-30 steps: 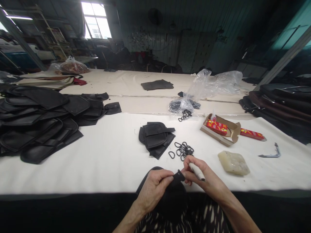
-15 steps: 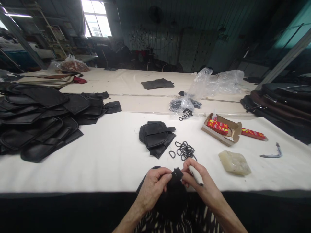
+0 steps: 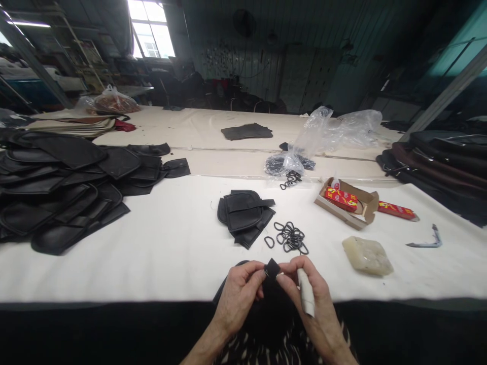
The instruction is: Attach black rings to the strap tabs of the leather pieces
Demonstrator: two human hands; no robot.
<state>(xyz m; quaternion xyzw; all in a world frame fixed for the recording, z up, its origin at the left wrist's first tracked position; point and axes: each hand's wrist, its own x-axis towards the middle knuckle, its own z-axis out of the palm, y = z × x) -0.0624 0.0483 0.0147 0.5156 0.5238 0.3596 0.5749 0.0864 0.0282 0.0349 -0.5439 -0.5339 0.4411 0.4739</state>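
Observation:
My left hand [image 3: 239,294] pinches the end of a black leather strap [image 3: 272,267] between thumb and fingers at the table's near edge. A small pale mark shows on the strap by the thumb. Held in my right hand [image 3: 321,291] is a tool with a pale, wrapped-looking handle [image 3: 306,295]; its working end is hidden. The right thumb and index fingertip meet the strap's other side. A larger black leather piece hangs below, mostly hidden against dark clothing. Just beyond my hands lie several black D-rings [image 3: 292,238] and a small stack of black leather flaps [image 3: 243,210].
A big pile of black leather pieces [image 3: 72,172] covers the table's left. To the right are a cardboard box [image 3: 342,218] with red packets, a yellowish waxy block [image 3: 367,256] and a bent metal tool [image 3: 429,242]. Clear plastic bags [image 3: 335,132] lie farther back.
My right hand has turned, and the pale handle now points more steeply down. The strap end has tilted upward between my hands.

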